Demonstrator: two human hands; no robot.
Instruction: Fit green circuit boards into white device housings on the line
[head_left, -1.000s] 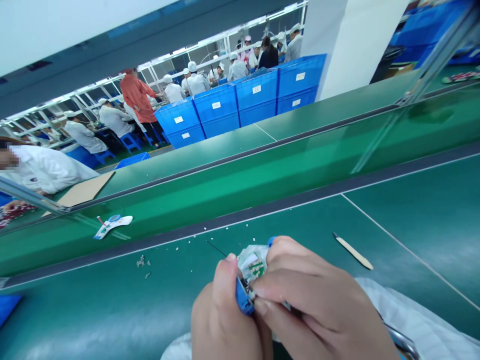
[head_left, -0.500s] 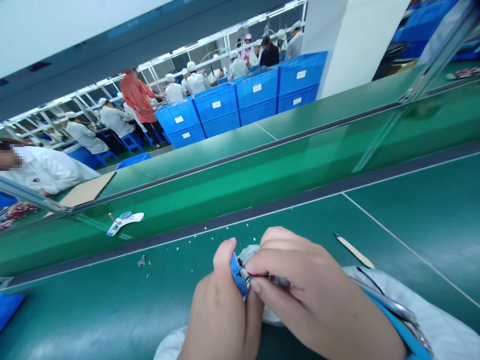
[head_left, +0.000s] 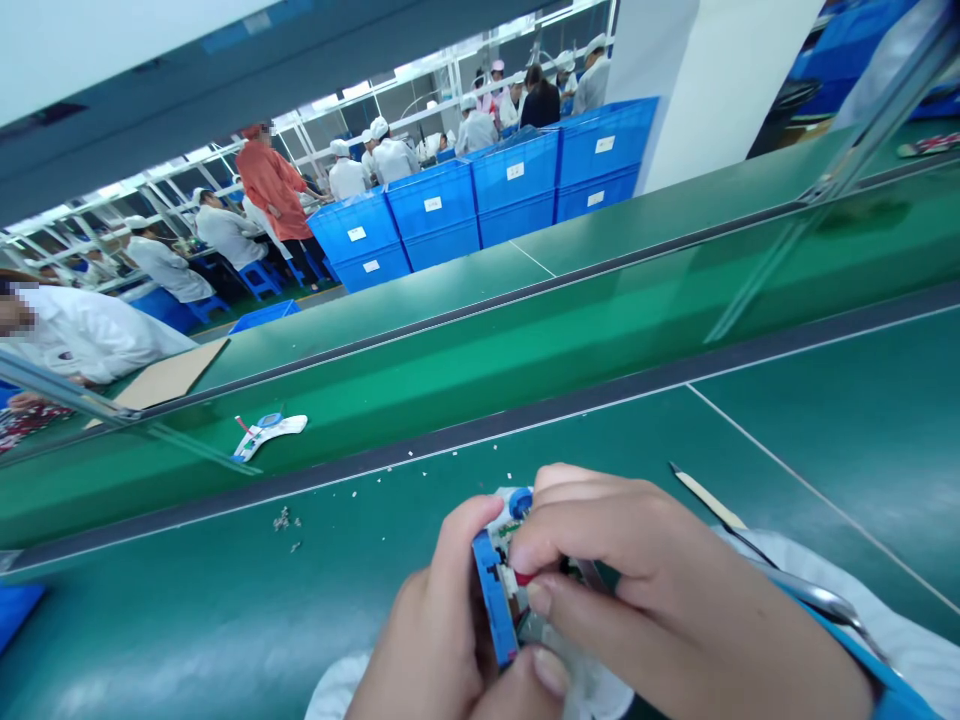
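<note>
A small blue-and-white plastic housing (head_left: 495, 595) with electronic parts inside is gripped in my left hand (head_left: 435, 625), thumb on its upper end and fingers curled below. My right hand (head_left: 637, 570) pinches a small red piece (head_left: 523, 578), perhaps a wire, against the inside of the housing; its full shape is hidden by the fingertips. Part of a green circuit board and a round blue part show above the right fingertips. Beside my right wrist lie a shiny metal tool end (head_left: 817, 600) and a blue band (head_left: 862, 640).
A pointed wooden stick (head_left: 709, 497) lies right of my hands on the green bench (head_left: 187, 620). Small metal parts (head_left: 283, 520) and white bits are scattered left. A white curved part (head_left: 274, 430) lies on the conveyor belt (head_left: 420, 390). Blue crates (head_left: 431, 205) and co-workers are beyond.
The housing has turned so more of its inside and round blue part show. My left thumb has shifted along it. The white curved part on the belt has moved right.
</note>
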